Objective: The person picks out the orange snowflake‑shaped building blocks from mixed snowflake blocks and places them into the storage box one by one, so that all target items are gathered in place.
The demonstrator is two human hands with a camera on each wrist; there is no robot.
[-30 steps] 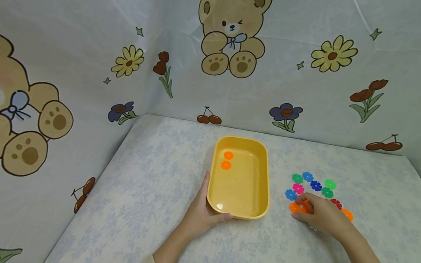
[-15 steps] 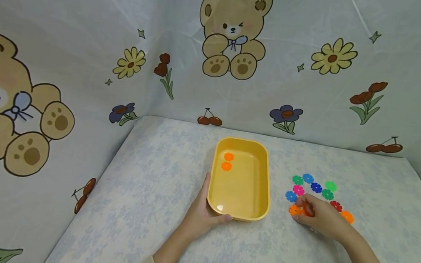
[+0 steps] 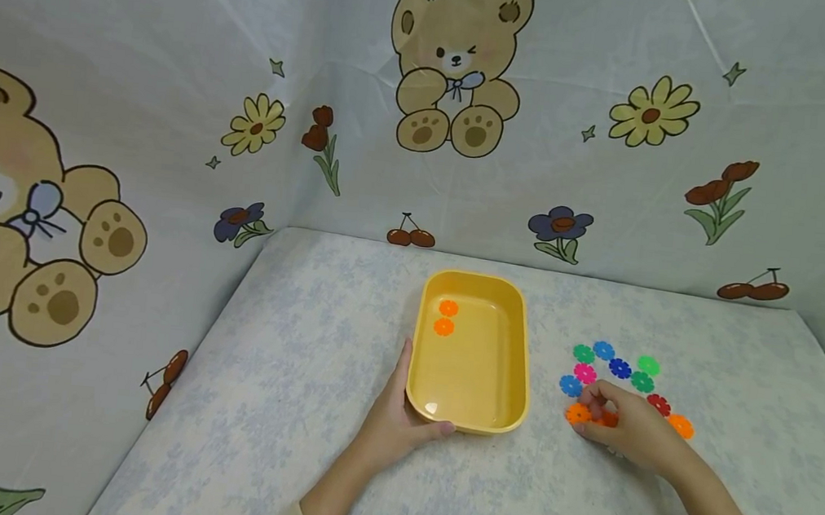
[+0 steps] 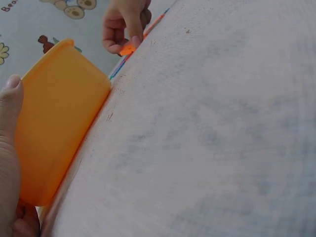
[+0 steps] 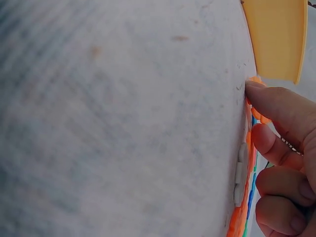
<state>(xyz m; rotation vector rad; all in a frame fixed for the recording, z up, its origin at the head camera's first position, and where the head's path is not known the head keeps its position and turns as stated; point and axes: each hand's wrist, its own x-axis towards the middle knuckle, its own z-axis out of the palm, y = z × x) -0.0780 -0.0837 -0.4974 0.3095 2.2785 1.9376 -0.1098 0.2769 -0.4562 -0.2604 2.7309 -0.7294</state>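
Note:
A yellow plastic tray stands mid-table, with two orange flower-shaped discs lying near its far left corner. My left hand grips the tray's near left corner, thumb along the front rim and fingers up the left wall. To the right, the thumb and forefinger of my right hand pinch an orange flower-shaped disc low over the table. A red-orange disc shows partly beneath that hand. In the left wrist view, the pinched disc pokes out between the fingertips of my right hand.
More flower-shaped discs lie beyond the right hand, among them a pink disc, a dark blue disc and a light green disc. An orange disc lies past the knuckles. A bear-printed cloth closes off the table's back.
The right fingers have shifted slightly on the orange disc, which shows more fully at their tips. The left hand and tray have held still; the head view has tipped a little.

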